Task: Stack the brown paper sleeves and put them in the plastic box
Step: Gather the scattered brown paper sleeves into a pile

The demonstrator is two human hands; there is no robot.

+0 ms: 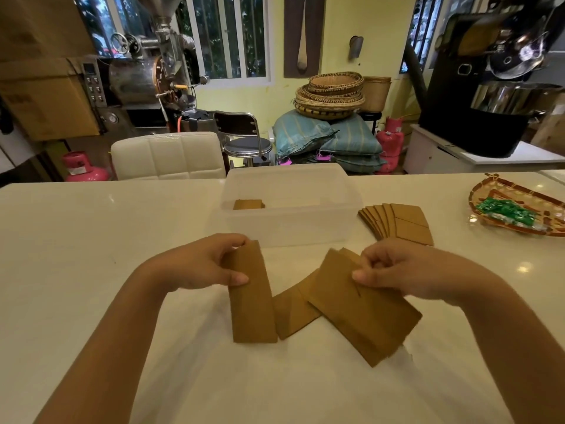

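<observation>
My left hand [211,264] grips the top of a brown paper sleeve [252,304] that stands upright on the white table. My right hand [406,270] pinches the upper edge of a second stack of brown sleeves [363,313], tilted and resting on the table. Between the two lies another flat sleeve [292,313], partly under the right stack. The clear plastic box [290,228] stands just beyond my hands, with a small pile of sleeves [248,204] inside at its left. A fanned row of sleeves [397,223] lies right of the box.
A woven tray [519,191] with green packets [504,212] sits at the table's far right. A white padded chair [168,156] and a metal stool [244,139] stand behind the table. Coffee roasters, sacks and baskets fill the background.
</observation>
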